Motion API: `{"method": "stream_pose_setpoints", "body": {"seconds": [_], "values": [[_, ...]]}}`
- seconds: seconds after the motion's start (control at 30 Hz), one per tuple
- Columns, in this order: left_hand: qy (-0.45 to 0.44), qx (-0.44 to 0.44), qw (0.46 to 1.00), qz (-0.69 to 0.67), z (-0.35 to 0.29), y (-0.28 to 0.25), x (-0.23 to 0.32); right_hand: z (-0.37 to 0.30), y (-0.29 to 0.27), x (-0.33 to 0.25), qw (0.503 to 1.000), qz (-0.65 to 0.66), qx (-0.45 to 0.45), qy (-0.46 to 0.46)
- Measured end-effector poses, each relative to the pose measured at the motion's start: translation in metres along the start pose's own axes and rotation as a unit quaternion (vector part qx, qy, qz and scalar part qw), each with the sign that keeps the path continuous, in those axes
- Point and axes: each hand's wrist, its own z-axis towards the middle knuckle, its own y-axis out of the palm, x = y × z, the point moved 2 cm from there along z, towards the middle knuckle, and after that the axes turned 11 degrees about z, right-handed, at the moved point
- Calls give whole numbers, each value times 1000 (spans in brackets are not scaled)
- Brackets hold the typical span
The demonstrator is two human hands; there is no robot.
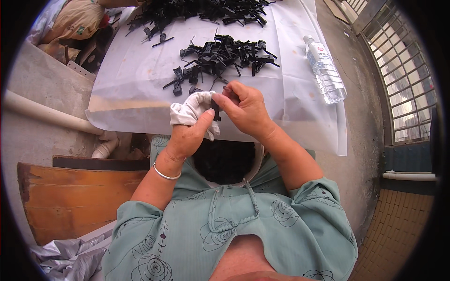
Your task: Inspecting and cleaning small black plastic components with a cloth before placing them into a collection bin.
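Over the near edge of the table (136, 79), my left hand (186, 139) is closed on a small black plastic part (216, 113), its thumb pressed against the part. White cloth (190, 108) covers the fingers of that hand; whether it is a glove or a rag I cannot tell. My right hand (248, 110) pinches at the upper end of the same part, the fingertips partly hidden. Just beyond my hands lies a pile of similar black plastic parts (229, 54), several with thin rods sticking out. Below my hands, a pale bucket (259, 161) between my knees holds dark contents.
Another heap of black parts (201, 9) lies at the table's far side. A clear plastic bottle (326, 72) lies near the right edge. To the left are a white pipe (51, 112), a wooden board (75, 192) and a tan sack (77, 18). A barred window (398, 70) is at right.
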Motion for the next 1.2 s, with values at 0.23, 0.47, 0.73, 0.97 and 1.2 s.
{"method": "stream_pose_setpoints", "body": {"seconds": [0.23, 0.47, 0.73, 0.97, 1.2], "values": [[20, 59, 995, 81, 1, -1, -1, -3, -7, -2, 996, 2, -87, -30], [241, 103, 900, 349, 0, 1, -1, -5, 7, 13, 990, 13, -127, 51], [188, 92, 955, 209, 6, -3, 4, -5, 5, 0, 991, 87, -103, 17], [29, 38, 998, 39, 5, -14, 3, 1, -10, 4, 987, -71, -140, -37], [-24, -1, 1000, -6, 1, -10, 5, 4, -17, -12, 985, -17, -158, 64]]}}
